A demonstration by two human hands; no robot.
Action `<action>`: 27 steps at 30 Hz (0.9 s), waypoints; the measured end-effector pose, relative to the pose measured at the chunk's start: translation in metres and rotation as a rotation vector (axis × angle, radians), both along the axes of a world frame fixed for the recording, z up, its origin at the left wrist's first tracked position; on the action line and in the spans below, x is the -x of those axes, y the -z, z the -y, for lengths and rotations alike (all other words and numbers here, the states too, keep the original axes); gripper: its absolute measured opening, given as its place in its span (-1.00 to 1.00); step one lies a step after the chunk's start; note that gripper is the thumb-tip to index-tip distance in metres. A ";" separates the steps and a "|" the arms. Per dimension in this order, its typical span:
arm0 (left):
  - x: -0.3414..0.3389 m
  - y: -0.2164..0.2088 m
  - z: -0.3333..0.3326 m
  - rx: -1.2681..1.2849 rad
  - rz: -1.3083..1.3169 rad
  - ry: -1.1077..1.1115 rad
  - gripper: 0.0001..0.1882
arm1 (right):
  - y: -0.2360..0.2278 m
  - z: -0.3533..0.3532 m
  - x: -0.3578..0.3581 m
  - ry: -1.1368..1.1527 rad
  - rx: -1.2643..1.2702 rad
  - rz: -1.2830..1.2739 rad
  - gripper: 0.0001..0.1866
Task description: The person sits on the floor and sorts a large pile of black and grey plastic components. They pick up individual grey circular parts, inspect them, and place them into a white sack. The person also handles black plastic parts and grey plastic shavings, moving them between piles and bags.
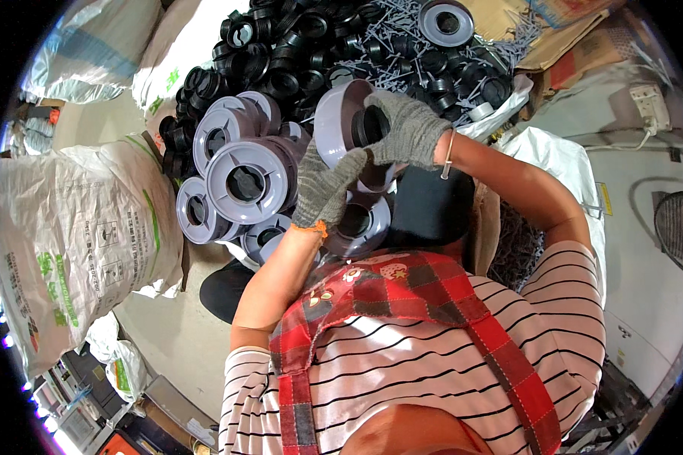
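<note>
A grey round plastic fitting (pixel 331 125) is tilted on its side in front of me, between my two gloved hands. Its lower left edge is gripped by my left hand (pixel 325 186), thumb pointing toward the middle. Fingers of my right hand (pixel 410 127) are closed around a black ribbed plastic ring (pixel 367 127) at the fitting's opening; how deep it sits I cannot tell. Left of and below my hands lie several more grey fittings (pixel 218 191), some with black parts in their centres. Beyond them spreads a heap of black plastic rings and caps (pixel 283 82).
Thin grey plastic pins (pixel 393 30) lie among the black parts, with another grey fitting (pixel 425 30) on top at the back. A large white woven sack (pixel 91 227) stands at left. Cardboard (pixel 569 38) lies at back right, near a power socket (pixel 650 106).
</note>
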State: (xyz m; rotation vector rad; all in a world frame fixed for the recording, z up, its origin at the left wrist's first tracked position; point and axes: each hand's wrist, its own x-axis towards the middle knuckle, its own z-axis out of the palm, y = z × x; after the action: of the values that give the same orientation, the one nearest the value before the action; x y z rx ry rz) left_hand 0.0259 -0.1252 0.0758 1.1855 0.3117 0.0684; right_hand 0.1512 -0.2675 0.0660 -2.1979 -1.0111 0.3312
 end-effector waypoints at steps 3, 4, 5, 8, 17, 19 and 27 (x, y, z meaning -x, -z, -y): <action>-0.001 -0.008 -0.004 0.184 -0.042 0.026 -0.56 | -0.008 0.003 0.007 -0.090 -0.023 0.143 -0.26; -0.001 -0.009 -0.009 0.236 -0.055 0.048 -0.57 | -0.011 0.005 0.008 -0.119 -0.030 0.192 -0.28; -0.002 -0.009 -0.014 0.268 -0.106 0.042 -0.59 | -0.013 0.005 0.006 -0.236 -0.094 0.209 -0.31; 0.000 -0.004 -0.021 0.231 -0.196 0.072 -0.63 | -0.021 0.006 0.005 -0.370 0.036 0.300 -0.30; 0.003 -0.011 -0.015 0.079 -0.096 0.084 -0.60 | -0.013 0.006 0.015 -0.119 -0.052 0.031 -0.35; 0.001 -0.020 -0.004 -0.028 -0.028 0.082 -0.58 | -0.022 -0.005 0.016 0.148 -0.086 -0.452 -0.30; -0.004 -0.012 0.003 -0.250 0.051 0.031 -0.51 | -0.023 0.000 -0.002 0.028 -0.030 -0.984 -0.26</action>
State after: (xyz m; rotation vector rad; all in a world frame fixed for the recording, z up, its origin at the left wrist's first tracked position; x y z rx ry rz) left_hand 0.0302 -0.1281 0.0875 1.4342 0.2446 0.1125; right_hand 0.1531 -0.2671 0.0890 -1.6575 -0.4142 1.2126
